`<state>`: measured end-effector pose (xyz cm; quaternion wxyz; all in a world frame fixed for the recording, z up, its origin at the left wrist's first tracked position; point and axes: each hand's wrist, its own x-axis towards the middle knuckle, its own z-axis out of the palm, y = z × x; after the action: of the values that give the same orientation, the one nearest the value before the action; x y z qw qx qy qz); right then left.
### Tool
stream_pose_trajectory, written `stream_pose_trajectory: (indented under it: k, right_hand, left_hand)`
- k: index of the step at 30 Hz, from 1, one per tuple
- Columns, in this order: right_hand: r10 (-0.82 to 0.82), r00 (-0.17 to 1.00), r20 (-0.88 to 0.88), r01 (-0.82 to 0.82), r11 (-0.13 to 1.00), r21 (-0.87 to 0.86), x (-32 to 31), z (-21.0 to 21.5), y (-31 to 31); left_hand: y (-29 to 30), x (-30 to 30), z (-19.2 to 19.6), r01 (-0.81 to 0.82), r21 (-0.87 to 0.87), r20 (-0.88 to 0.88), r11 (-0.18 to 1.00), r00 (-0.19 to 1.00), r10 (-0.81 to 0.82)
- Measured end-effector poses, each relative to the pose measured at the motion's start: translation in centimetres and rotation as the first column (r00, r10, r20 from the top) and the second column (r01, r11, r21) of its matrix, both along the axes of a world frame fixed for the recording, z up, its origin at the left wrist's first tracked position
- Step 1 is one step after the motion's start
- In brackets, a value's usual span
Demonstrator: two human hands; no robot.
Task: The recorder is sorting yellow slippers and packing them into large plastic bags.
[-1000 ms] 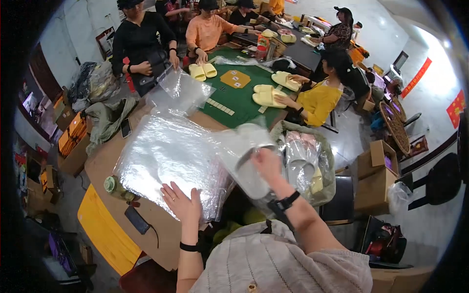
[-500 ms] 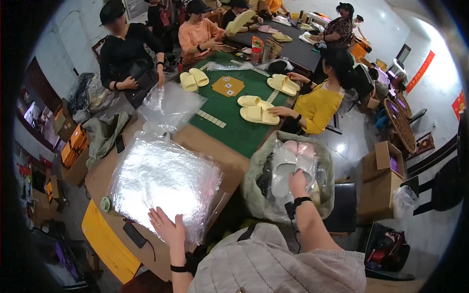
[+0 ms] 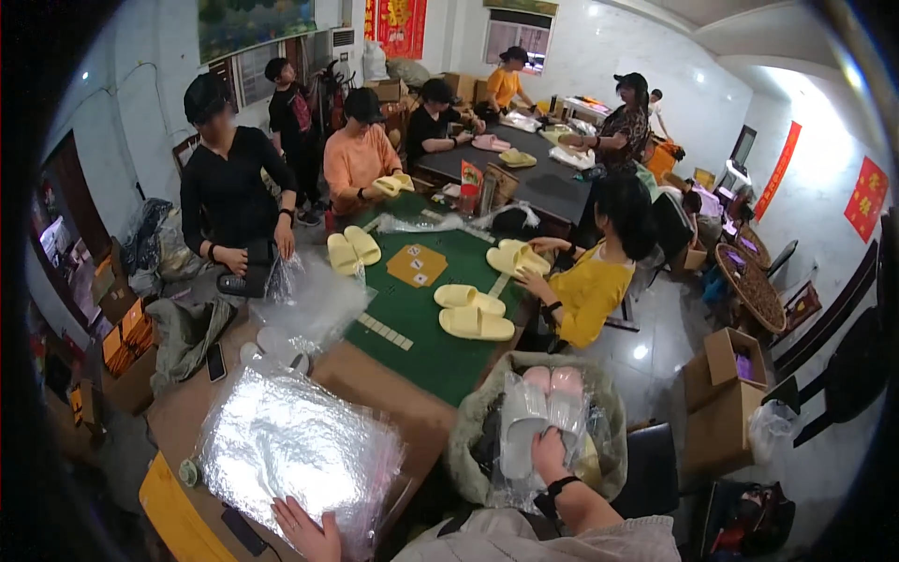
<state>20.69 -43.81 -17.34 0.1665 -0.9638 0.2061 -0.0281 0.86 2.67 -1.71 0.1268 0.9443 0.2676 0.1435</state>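
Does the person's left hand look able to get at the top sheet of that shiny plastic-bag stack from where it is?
Probably yes: the left hand already rests on the near edge of the stack of clear bags, with nothing lying on top.

The counter in front of me is brown wood at my end, and a green mat covers the stretch beyond it. A stack of clear plastic bags lies flat on the wood, with my left hand resting on its near edge. A yellow folder and a dark phone lie just beside the stack at the near corner, and a roll of tape sits at its left edge. Another phone lies farther left. On the green mat lie pairs of yellow slippers and a tan square card. More loose clear bags are heaped at the mat's left side.
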Motion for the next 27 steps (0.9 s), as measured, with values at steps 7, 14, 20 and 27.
stream_pose_trajectory:
  k: [7,14,20,27]
  right_hand:
    - [-0.023,1.0,-0.012,0.022,0.997,-0.077,0.0,-1.0,-0.5]
    - [0.094,0.972,-0.217,-0.077,0.993,0.086,1.3,6.2,-1.3]
    - [0.281,0.92,-0.272,-0.301,0.953,-0.033,8.1,18.3,3.4]
    - [0.535,0.841,-0.082,-0.514,0.837,0.189,21.9,9.5,6.6]
  left_hand:
    - [-0.2,0.3,0.3,0.026,-0.103,-0.041,0.994,0.999,-0.03]
    - [0.3,0.3,-0.5,-0.028,-0.087,-0.138,0.996,0.99,0.016]
    - [0.6,0.7,-1.1,0.01,-0.081,-0.088,0.997,0.996,-0.017]
    - [0.7,0.9,-1.3,0.017,-0.052,-0.065,0.999,0.998,-0.02]
